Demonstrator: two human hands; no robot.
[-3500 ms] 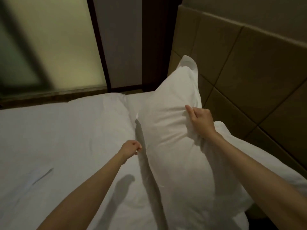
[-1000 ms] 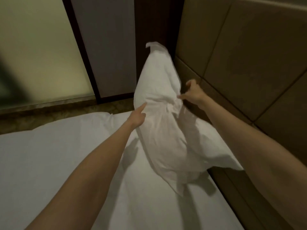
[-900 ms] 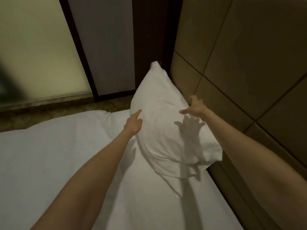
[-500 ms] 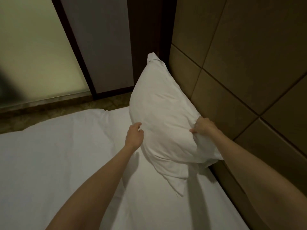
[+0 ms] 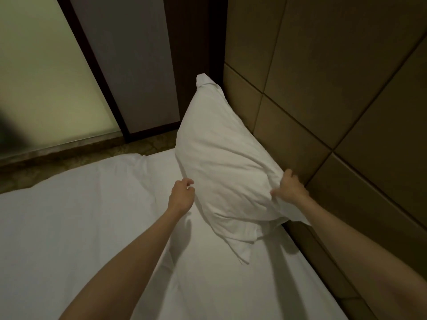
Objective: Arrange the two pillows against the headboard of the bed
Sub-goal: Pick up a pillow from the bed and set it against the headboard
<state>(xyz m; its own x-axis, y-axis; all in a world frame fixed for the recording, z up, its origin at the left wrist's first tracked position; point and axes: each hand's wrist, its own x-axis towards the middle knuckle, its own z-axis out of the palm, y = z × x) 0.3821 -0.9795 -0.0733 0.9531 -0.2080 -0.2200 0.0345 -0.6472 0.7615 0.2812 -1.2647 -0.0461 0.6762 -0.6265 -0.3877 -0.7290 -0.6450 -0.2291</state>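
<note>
Pillow (image 5: 221,162) stands on edge at the bed's (image 5: 97,227) far corner, tilted back so its upper side leans on the padded headboard (image 5: 323,93). The right hand (image 5: 290,188) is closed on the cover at the near corner, probably to tug the slack flat and steer the end in. The left hand (image 5: 181,196) sits loosely curled at the front edge, holding nothing, seemingly steadying it. Only 1 pillow shows; the second is out of view.

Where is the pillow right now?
In the head view the pillow stands propped against the headboard at the far corner of the bed, right of centre, with the right hand gripping its near edge.
</note>
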